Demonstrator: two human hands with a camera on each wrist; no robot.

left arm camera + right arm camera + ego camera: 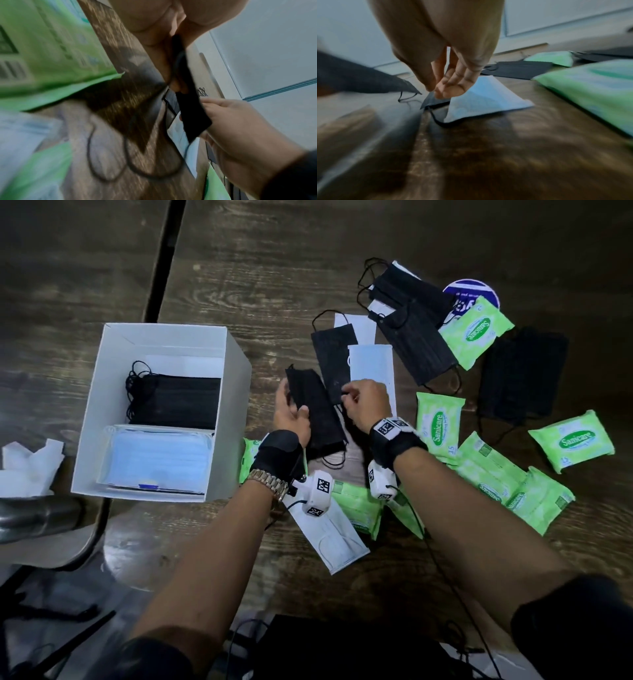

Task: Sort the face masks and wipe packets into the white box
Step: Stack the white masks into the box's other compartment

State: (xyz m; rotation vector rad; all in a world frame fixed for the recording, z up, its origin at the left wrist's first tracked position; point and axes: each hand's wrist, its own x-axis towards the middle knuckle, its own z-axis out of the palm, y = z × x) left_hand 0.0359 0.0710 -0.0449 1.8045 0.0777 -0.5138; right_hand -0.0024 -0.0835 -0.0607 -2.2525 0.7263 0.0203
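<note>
Black mask [317,409]: gripped by the left hand [291,414], lifted just right of the white box [236,361].
Right hand [366,402]: fingertips pinch a second black mask [334,357] under a blue mask [371,361].
Box: holds black and blue stacks.
Around: green wipe packets [438,422] scattered on the table [274,268].

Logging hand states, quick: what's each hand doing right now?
Left hand: holding a black face mask.
Right hand: pinching a second black mask on the table.
</note>
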